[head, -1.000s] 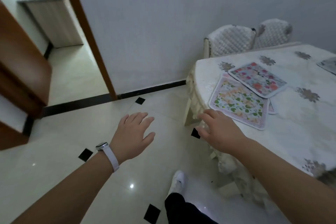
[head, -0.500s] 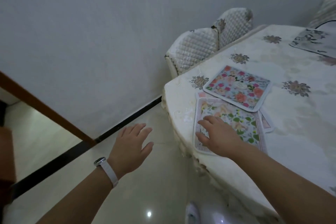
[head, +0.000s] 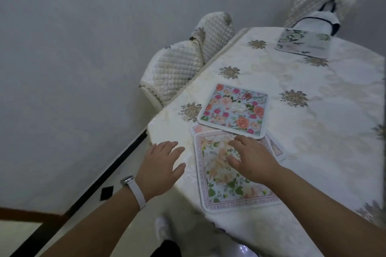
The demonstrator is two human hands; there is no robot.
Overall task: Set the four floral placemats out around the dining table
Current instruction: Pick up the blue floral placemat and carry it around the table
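Right now the right hand point(head: 253, 159) lies flat, fingers spread wide, on the nearest floral placemat point(head: 227, 173) at lower centre, holding nothing. Left of it, the left hand point(head: 159, 166) hovers open at the bench point(head: 313, 131) edge, a white wristband point(head: 136, 191) behind it. Just above, a pink-rose placemat point(head: 234, 110) overlaps a third one point(head: 275, 148), mostly hidden beneath. A grey placemat point(head: 302, 45) sits well apart at upper right. 2 quilted chairs point(head: 183, 62) stand at centre top.
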